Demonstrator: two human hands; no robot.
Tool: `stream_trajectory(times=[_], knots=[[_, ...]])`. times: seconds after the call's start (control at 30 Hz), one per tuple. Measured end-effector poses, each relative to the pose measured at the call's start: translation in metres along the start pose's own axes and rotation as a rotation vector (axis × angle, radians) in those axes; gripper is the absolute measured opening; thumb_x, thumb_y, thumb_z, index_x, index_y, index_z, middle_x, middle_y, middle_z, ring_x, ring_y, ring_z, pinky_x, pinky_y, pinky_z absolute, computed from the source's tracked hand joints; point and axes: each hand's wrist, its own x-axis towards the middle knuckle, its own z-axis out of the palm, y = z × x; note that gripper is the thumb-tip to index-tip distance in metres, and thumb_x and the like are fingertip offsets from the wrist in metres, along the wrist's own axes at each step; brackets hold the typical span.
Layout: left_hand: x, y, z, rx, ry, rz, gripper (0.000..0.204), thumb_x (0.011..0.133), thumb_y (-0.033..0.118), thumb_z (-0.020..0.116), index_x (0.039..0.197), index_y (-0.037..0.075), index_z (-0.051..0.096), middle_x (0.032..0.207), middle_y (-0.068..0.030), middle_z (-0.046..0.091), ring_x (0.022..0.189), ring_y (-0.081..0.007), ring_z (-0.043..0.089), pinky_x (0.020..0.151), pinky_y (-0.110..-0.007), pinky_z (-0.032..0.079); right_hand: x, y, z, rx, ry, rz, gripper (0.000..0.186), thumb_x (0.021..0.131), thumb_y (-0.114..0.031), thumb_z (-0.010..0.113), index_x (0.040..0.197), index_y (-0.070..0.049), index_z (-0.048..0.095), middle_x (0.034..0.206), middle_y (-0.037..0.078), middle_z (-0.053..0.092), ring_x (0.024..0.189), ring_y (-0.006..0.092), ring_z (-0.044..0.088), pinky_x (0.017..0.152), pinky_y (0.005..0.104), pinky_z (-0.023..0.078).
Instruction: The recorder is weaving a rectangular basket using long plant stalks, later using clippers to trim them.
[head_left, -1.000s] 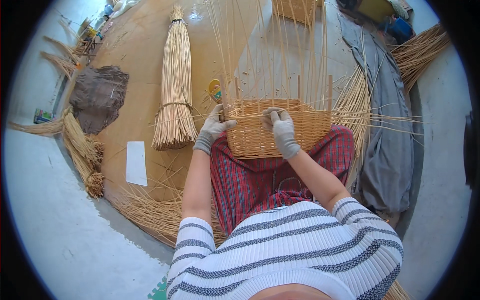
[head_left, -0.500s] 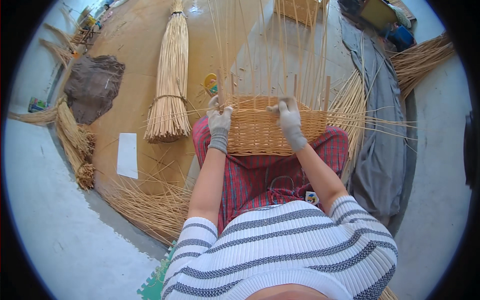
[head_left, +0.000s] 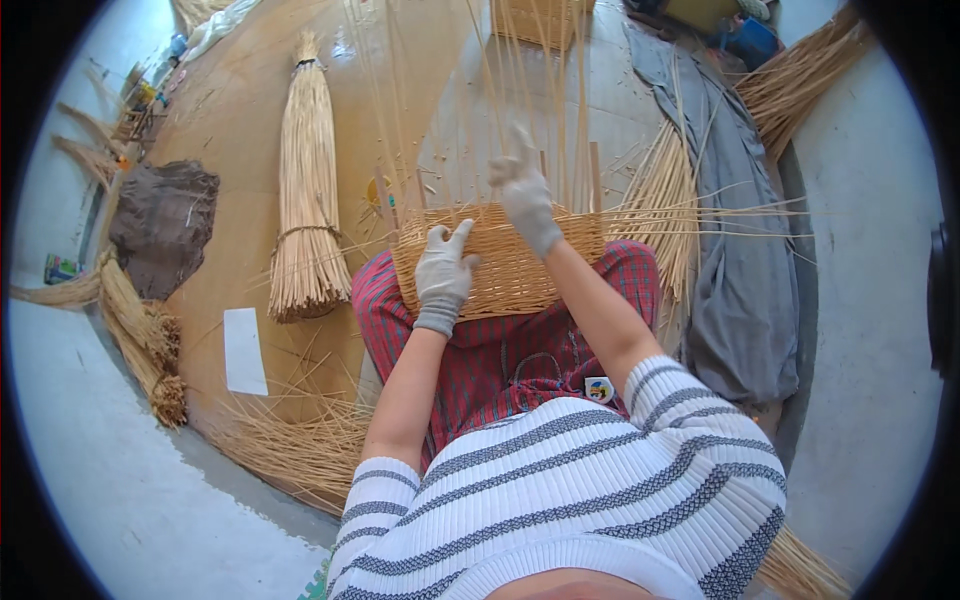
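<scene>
Pale grey gloves on left hand (head_left: 442,275) and right hand (head_left: 527,200), striped short-sleeved top, red plaid trousers

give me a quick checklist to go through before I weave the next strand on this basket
1. Left hand steadying the basket: ok, it lies flat on the woven wall.
2. Right hand on the upright stakes: ok, raised among them.
3. Basket braced on the lap: ok.
4. Spare material near: ok, tied bundle lies to the left.
5. Which strand the right hand grips: cannot tell.
</scene>
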Motion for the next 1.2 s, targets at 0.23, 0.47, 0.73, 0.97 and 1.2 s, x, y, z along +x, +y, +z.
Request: stream_trajectory(times=[0.23,0.47,0.73,0.97,1.2], knots=[[0.008,0.064,0.027,-0.173,0.085,0.351,0.089,0.078,0.02,0.081,0.154,0.019,0.034,0.14,-0.0168,0.048,0.104,-0.0375,0.066,0.087,-0.048,0.056,-0.07,0.009,-0.1,0.057,0.025,0.439,0.038,0.103,-0.007,0.05,0.141,-0.011,0.051,0.092,0.009,0.07,0.07,0.0156,0.067,0.062,0.0302,0.056],[-0.02,0.081,0.048,0.001,-0.132,0.053,0.099,0.076,0.01,0.076,0.159,0.019,0.024,0.139,-0.0214,0.045,0.089,-0.0392,0.068,0.075,-0.048,0.057,-0.004,0.009,-0.068,-0.648,-0.046,-0.262,0.042,0.099,-0.009,0.057,0.14,-0.013,0.057,0.103,0.011,0.068,0.089,0.023,0.067,0.082,0.033,0.055],[-0.016,0.085,0.035,0.083,-0.25,0.102,0.081,0.077,0.017,0.079,0.149,0.023,0.044,0.136,-0.0203,0.047,0.09,-0.039,0.068,0.076,-0.048,0.057,-0.109,-0.047,-0.165,-0.417,0.079,0.698,0.027,0.1,-0.01,0.055,0.125,-0.013,0.065,0.107,0.016,0.074,0.102,0.0238,0.072,0.088,0.0344,0.054],[-0.048,-0.003,0.015,0.002,0.607,-0.037,0.052,0.084,0.014,0.075,0.132,0.011,0.057,0.122,-0.0165,0.061,0.119,-0.035,0.056,0.101,-0.044,0.047,-0.12,-0.049,-0.028,0.166,-0.324,0.199,0.035,0.101,-0.014,0.06,0.133,0.0,0.058,0.125,0.015,0.068,0.117,0.0199,0.064,0.1,0.0329,0.05],[-0.06,-0.061,-0.002,-0.382,0.354,-0.254,0.059,0.084,0.001,0.069,0.14,0.004,0.051,0.133,-0.0179,0.059,0.125,-0.0353,0.057,0.107,-0.041,0.045,-0.026,-0.024,0.168,-0.334,-0.214,0.641,0.068,0.1,-0.054,0.049,0.145,-0.003,0.05,0.144,0.022,0.055,0.134,0.0355,0.052,0.116,0.0456,0.034]])
